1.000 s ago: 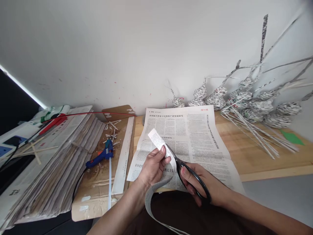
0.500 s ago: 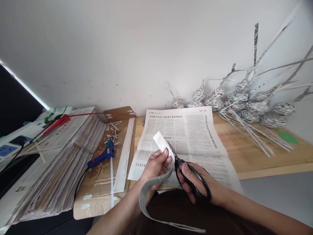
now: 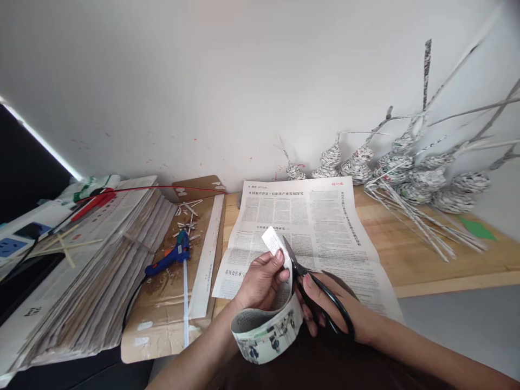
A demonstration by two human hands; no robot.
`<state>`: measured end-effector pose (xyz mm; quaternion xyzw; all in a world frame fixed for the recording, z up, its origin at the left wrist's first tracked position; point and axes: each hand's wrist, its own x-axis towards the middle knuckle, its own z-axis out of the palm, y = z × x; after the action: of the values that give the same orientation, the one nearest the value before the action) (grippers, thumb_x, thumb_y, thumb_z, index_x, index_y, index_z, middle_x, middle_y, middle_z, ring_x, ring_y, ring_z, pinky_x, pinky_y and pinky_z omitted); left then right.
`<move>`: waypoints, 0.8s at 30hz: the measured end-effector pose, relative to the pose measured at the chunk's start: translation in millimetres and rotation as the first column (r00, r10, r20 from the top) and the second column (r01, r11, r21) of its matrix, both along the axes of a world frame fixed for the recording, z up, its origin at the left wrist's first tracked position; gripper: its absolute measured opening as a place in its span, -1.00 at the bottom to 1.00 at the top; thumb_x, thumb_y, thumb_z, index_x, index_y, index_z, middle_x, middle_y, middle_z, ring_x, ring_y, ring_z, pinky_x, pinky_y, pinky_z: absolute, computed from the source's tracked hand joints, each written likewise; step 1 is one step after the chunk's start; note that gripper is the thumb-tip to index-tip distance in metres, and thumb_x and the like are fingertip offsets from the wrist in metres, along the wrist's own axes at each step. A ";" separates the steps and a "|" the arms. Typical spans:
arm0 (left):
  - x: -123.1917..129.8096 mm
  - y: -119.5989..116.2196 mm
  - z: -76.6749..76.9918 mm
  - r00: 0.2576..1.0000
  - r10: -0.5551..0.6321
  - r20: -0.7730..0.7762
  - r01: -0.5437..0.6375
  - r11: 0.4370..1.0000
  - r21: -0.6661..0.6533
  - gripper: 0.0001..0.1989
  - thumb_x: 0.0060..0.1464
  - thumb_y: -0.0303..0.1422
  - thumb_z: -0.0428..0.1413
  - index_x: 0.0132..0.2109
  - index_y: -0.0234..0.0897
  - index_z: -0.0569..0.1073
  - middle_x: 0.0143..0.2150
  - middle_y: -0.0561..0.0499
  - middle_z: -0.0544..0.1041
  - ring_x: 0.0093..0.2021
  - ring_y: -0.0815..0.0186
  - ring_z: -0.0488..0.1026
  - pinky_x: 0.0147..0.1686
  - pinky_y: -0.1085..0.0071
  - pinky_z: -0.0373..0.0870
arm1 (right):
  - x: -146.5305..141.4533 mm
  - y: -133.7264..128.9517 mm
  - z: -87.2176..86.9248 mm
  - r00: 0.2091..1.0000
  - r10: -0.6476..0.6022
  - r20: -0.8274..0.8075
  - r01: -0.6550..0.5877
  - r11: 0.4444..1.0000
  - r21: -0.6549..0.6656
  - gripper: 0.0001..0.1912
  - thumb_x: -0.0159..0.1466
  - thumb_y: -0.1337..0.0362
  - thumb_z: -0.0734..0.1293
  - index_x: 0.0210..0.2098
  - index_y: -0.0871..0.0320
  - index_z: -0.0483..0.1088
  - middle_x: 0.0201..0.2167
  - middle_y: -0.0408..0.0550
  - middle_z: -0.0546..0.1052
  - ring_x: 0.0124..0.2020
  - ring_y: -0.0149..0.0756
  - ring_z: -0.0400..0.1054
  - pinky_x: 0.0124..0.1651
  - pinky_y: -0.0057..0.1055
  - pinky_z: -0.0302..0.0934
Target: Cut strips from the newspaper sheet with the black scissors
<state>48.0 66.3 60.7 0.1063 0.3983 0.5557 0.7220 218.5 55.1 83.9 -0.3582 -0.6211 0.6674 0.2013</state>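
the wooden table (image 3: pixel 414 271) has an open newspaper sheet (image 3: pixel 292 211) spread over its near middle. to the right lie thin paper sticks (image 3: pixel 422 227) and a green piece (image 3: pixel 478 228), with woven paper shapes (image 3: pixel 357 165) standing by the wall (image 3: pixel 244 86).

Craft workspace — a wooden table (image 3: pixel 410 273) against a white wall (image 3: pixel 227 81), with woven paper forms (image 3: pixel 355 165) far right and a blue glue gun (image 3: pixel 170 260) on cardboard (image 3: pixel 156 317) at left.
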 end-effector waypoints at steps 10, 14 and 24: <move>-0.4 2.5 -8.2 0.997 0.074 0.037 -0.075 0.997 0.013 -0.83 -0.10 -0.52 0.42 -0.37 -0.36 0.56 -0.45 0.07 0.55 -0.51 0.53 0.49 -0.47 0.72 0.51 | -1.8 -0.1 -24.2 0.999 -0.052 -0.009 0.051 0.995 -0.091 -0.33 0.23 -0.42 0.16 -0.45 0.11 0.18 -0.65 -0.29 0.29 -0.76 -0.51 0.18 -0.70 -0.56 0.02; -2.8 4.0 -8.5 0.995 0.089 0.042 -0.090 0.996 0.021 -0.80 -0.06 -0.41 0.41 -0.26 -0.31 0.58 -0.43 0.08 0.56 -0.51 0.50 0.50 -0.51 0.67 0.52 | -0.1 0.4 -20.0 1.000 -0.012 0.007 0.013 0.992 -0.126 -0.33 0.20 -0.42 0.19 -0.44 0.11 0.19 -0.65 -0.31 0.29 -0.76 -0.51 0.18 -0.70 -0.55 0.04; 3.6 -2.0 -7.7 1.000 0.020 0.019 -0.020 1.000 -0.012 -0.71 -0.24 -0.42 0.49 -0.35 -0.43 0.60 -0.45 0.01 0.58 -0.54 0.52 0.47 -0.53 0.71 0.48 | 2.5 0.4 0.3 0.999 -0.044 -0.014 0.044 0.999 0.025 -0.40 0.29 -0.33 0.19 -0.41 0.11 0.28 -0.60 -0.18 0.42 -0.58 -0.39 0.31 -0.49 -0.46 0.20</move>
<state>51.6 64.3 53.0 0.0929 0.3958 0.5614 0.7208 221.0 55.5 84.2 -0.3647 -0.6202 0.6572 0.2248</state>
